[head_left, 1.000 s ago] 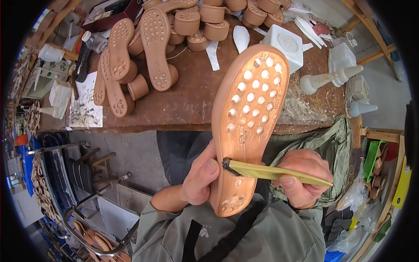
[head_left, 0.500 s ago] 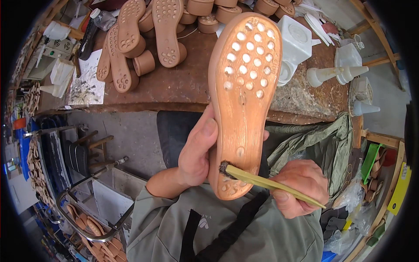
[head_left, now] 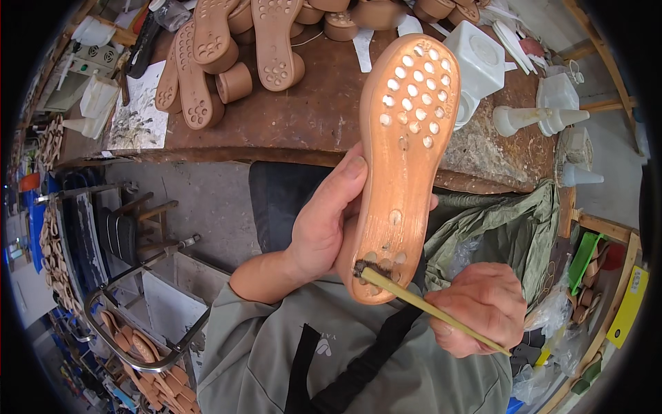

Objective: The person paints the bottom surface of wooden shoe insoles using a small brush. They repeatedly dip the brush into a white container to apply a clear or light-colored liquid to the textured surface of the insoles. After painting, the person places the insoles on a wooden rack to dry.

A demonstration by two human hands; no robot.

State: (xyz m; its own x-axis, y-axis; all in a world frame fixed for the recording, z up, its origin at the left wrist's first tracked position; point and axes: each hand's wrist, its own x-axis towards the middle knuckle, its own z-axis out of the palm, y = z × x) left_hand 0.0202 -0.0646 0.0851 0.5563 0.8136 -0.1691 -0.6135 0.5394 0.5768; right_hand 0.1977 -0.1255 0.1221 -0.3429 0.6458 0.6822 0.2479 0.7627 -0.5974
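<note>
My left hand is closed around the side of a tan shoe sole, thumb along its edge, fingers mostly hidden behind it. The sole is tilted up with its hole-dotted forefoot away from me and its heel end near my chest. Its surface looks wet and shiny. In my right hand a brush with a flat yellowish handle is gripped. Its dark bristles touch the heel end, beside the small round hollows there.
Behind the sole stands a brown worktable with several heeled soles piled on it. A white plastic bottle and nozzle-tipped bottles are at right. A metal-framed cart stands at left, a green cloth at right.
The sole has shifted right, and its forefoot end sits lower in view. The bristles have moved closer to its heel tip. At the table's back, one sole now appears blurred.
</note>
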